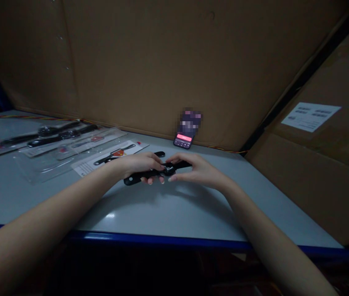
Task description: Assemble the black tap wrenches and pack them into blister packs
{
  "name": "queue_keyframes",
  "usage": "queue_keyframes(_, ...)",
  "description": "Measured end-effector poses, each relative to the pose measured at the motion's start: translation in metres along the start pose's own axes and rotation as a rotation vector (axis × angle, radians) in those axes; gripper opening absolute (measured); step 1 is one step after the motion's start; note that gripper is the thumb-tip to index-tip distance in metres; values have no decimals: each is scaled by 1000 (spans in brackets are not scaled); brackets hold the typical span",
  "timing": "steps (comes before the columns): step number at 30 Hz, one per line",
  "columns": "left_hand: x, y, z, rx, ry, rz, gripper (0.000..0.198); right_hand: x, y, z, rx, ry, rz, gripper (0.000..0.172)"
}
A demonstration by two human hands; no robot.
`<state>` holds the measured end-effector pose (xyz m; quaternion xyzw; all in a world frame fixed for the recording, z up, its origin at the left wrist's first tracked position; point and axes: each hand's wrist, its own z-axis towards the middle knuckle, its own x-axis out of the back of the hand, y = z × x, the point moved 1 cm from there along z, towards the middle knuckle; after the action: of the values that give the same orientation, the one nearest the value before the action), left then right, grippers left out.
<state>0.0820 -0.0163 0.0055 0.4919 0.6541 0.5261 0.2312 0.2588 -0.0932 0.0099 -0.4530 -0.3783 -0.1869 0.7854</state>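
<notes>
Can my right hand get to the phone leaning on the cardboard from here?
Probably yes: the phone stands just beyond the right hand with only bare table between, though that hand is on the black watch.

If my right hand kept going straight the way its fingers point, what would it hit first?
Probably the black watch, which the right hand already holds; just beyond it are the fingers of the left hand.

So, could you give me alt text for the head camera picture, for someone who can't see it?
The left hand and right hand hold a black wristwatch over a grey table in dim light. More watches in clear packets lie at the left; a phone leans on the cardboard wall behind.
</notes>
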Motion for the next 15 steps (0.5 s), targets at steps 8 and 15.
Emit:
queue_keyframes(8, -4, 4, 0, 54, 98, 44, 23, 0, 3, 2, 67, 66, -85, 35)
queue_keyframes(15, -4, 4, -4, -15, 66, 35, 29, 0, 7, 3, 65, 69, -105, 30)
